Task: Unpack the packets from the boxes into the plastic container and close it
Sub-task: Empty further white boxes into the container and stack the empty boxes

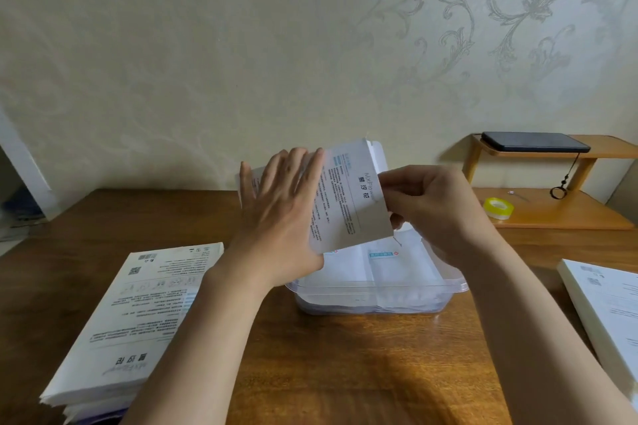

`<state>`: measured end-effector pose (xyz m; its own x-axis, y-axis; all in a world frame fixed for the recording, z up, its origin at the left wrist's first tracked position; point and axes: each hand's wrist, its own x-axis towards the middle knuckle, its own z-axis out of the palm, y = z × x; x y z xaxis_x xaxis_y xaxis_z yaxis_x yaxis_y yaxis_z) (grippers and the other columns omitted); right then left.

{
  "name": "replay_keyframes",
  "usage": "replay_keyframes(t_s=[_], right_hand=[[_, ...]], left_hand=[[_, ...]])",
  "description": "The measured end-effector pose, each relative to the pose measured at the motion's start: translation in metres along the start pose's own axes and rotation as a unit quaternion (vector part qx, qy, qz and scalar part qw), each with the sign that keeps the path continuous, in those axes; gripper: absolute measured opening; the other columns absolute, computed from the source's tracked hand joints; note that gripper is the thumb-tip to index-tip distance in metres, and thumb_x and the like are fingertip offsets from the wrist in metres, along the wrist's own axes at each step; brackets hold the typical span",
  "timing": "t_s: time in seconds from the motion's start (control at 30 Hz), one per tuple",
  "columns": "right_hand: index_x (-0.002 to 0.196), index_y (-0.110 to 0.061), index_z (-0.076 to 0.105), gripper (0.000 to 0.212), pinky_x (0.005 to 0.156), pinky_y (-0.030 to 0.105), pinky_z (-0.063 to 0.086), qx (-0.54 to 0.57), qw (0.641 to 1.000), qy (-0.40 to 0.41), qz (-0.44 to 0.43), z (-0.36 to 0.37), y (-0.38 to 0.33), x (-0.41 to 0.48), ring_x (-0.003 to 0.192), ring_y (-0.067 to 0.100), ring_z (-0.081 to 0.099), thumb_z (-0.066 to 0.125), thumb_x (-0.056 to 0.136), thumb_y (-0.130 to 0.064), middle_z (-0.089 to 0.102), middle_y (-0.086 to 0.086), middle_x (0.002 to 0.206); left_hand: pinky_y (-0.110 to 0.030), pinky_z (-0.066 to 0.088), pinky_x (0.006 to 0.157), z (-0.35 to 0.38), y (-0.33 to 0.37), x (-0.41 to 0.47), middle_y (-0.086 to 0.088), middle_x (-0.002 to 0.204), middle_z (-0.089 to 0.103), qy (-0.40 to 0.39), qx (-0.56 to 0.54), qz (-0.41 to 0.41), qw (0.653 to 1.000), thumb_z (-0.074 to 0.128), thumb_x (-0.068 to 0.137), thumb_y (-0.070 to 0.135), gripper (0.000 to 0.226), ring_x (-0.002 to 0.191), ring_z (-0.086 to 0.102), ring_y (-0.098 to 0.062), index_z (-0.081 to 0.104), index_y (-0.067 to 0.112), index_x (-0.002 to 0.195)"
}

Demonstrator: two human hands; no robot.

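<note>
Both hands hold a white printed box (348, 197) tilted above the clear plastic container (376, 297) in the middle of the table. My left hand (279, 214) lies across the box's left side with fingers spread straight and the thumb under it. My right hand (435, 207) pinches the box's right edge near its open flap. White packets (376, 266) lie inside the container. No lid is in sight.
A pile of flattened white boxes (138, 317) lies on the wooden table at the left. Another white box (604, 307) sits at the right edge. Behind right, a small wooden shelf (552, 214) carries a tape roll (498, 208) and a dark phone (535, 141).
</note>
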<state>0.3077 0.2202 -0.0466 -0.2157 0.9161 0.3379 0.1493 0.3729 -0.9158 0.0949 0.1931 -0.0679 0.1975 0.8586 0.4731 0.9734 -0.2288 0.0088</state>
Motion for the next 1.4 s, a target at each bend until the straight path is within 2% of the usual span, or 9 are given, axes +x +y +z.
replay_keyframes(t_s=[0.13,0.33,0.6,0.8,0.93,1.03,1.17,1.27,1.4], right_hand=[[0.1,0.0,0.073,0.012,0.052,0.022,0.053,0.082,0.993,-0.032,0.081,0.001,-0.003,-0.001,0.066,0.024,0.074,0.066,0.09,0.003,0.077,0.016,0.086],[0.099,-0.003,0.074,0.014,0.059,0.029,0.059,0.071,0.987,-0.069,0.122,-0.004,-0.001,0.0,0.08,0.029,0.076,0.062,0.094,0.003,0.078,0.014,0.091],[0.087,-0.016,0.081,0.026,0.046,0.023,0.047,-0.081,0.988,-0.103,0.082,-0.009,-0.006,-0.001,0.05,0.014,0.06,0.06,0.095,-0.002,0.076,0.011,0.074],[0.081,-0.014,0.082,0.034,0.038,0.021,0.032,-0.086,0.976,-0.16,0.119,-0.014,-0.004,-0.001,0.037,0.016,0.035,0.057,0.09,0.006,0.053,0.01,0.044],[0.085,-0.004,0.079,0.029,0.036,0.019,0.025,-0.034,0.981,-0.141,0.127,-0.009,-0.001,0.002,0.034,0.012,0.031,0.056,0.089,0.014,0.062,0.004,0.049],[0.082,-0.003,0.079,0.033,0.035,0.018,0.023,-0.014,0.987,-0.098,0.124,-0.005,0.002,0.005,0.035,0.013,0.03,0.054,0.084,0.017,0.066,0.012,0.058],[0.071,0.011,0.068,0.02,0.035,0.017,0.024,0.003,0.993,-0.035,0.113,0.002,0.008,0.009,0.034,0.012,0.032,0.054,0.083,0.018,0.059,0.019,0.056],[0.064,0.004,0.06,0.029,0.037,0.019,0.025,0.029,0.995,-0.02,0.09,0.002,0.015,0.01,0.034,0.015,0.031,0.048,0.087,0.017,0.05,0.015,0.051],[0.066,-0.002,0.059,0.031,0.041,0.023,0.026,0.107,0.992,0.005,0.064,0.003,0.018,0.012,0.04,0.018,0.036,0.062,0.096,-0.01,0.05,0.009,0.048]], left_hand=[[-0.07,0.009,0.118,0.0,0.003,0.0,-0.001,0.156,0.02,-0.006,0.012,0.02,1.0,0.083,0.056,0.052,0.131,0.149,0.017,-0.028,0.006,0.02,0.158],[-0.067,0.01,0.119,0.0,0.007,0.0,-0.003,0.158,0.018,-0.006,0.02,0.038,0.999,0.082,0.059,0.051,0.128,0.15,0.015,-0.03,0.005,0.02,0.158],[-0.064,0.012,0.121,-0.001,0.009,0.0,-0.003,0.158,0.018,0.001,0.009,0.049,0.999,0.084,0.06,0.042,0.128,0.15,0.015,-0.03,0.005,0.02,0.157],[-0.06,0.004,0.123,0.0,0.014,-0.001,-0.003,0.159,0.015,0.0,0.002,0.067,0.998,0.082,0.062,0.037,0.125,0.152,0.009,-0.029,0.003,0.022,0.158],[-0.06,0.004,0.123,0.0,0.013,-0.001,-0.002,0.16,0.014,0.002,-0.003,0.06,0.998,0.08,0.064,0.038,0.123,0.153,0.006,-0.029,0.002,0.022,0.158],[-0.062,0.006,0.122,0.001,0.012,0.0,-0.002,0.16,0.015,0.003,-0.008,0.052,0.999,0.08,0.063,0.037,0.123,0.154,0.007,-0.029,0.003,0.022,0.158],[-0.065,0.012,0.12,0.001,0.007,0.001,-0.003,0.158,0.018,0.003,-0.02,0.037,0.999,0.083,0.06,0.041,0.125,0.152,0.012,-0.031,0.007,0.022,0.157],[-0.066,0.014,0.119,0.001,0.004,0.002,-0.002,0.155,0.02,0.004,-0.03,0.031,0.999,0.081,0.058,0.045,0.124,0.15,0.016,-0.031,0.008,0.023,0.157],[-0.067,0.015,0.116,0.002,0.0,0.0,-0.005,0.153,0.019,0.003,-0.025,0.023,0.999,0.075,0.057,0.049,0.122,0.147,0.016,-0.033,0.006,0.036,0.156]])
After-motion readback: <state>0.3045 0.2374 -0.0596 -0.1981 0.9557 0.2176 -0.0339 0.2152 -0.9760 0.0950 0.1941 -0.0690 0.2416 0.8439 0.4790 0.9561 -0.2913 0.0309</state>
